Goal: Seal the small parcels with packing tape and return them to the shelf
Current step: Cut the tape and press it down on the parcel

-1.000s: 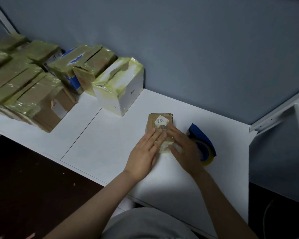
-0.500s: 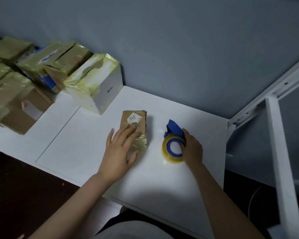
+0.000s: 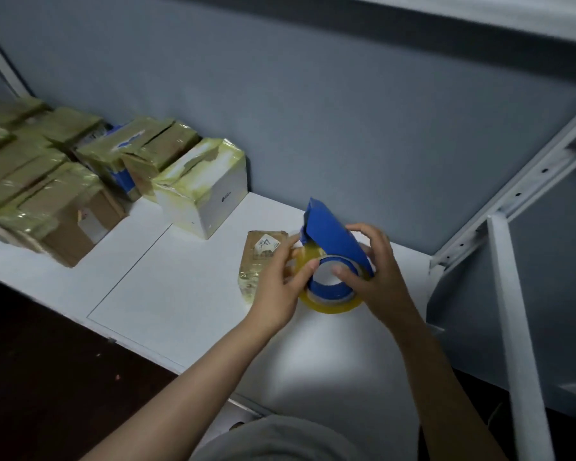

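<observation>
A small brown parcel [image 3: 258, 257] with a white label lies flat on the white shelf board [image 3: 187, 294], partly wrapped in clear tape. Just right of it, raised above the board, is a blue tape dispenser [image 3: 333, 241] with a yellowish roll of packing tape. My right hand [image 3: 376, 271] grips the dispenser, thumb in the roll's core and fingers over the top. My left hand [image 3: 280, 284] holds the roll's left rim with thumb and fingers, and it covers the parcel's right edge.
Several taped parcels are packed along the back left of the board, nearest a white box [image 3: 202, 194] and brown boxes [image 3: 57, 214]. The grey wall runs behind. A white metal upright [image 3: 516, 327] and bracket stand at the right. Dark floor lies at lower left.
My right hand has lifted the tape dispenser off the board. My left hand has left the parcel's top and taken hold of the roll. The view has turned a little.
</observation>
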